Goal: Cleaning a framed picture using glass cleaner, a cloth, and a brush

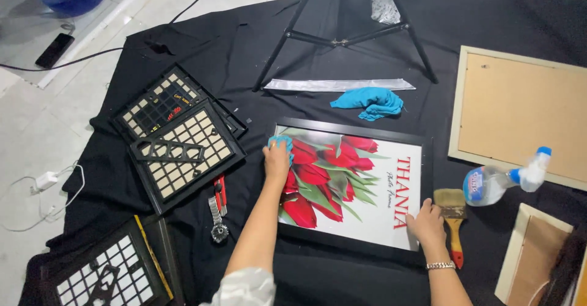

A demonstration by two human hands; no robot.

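Likely a home workspace: black cloth (342,55) over tiled floor (36,129), picture frames (183,153), tripod (342,31).

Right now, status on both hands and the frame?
Left hand pressing small blue cloth on black picture frame with red tulip print. Right hand steadying frame edge. Wooden-handled paintbrush alongside, clear.

A tripod (342,34) stands at the far edge of the black cloth (244,43), with a spare blue rag (370,103) just beside it. Paintbrush (453,220) and spray bottle (501,180) lie toward the right edge. Grid frames (177,144) and pliers (219,211) lie toward the left edge.
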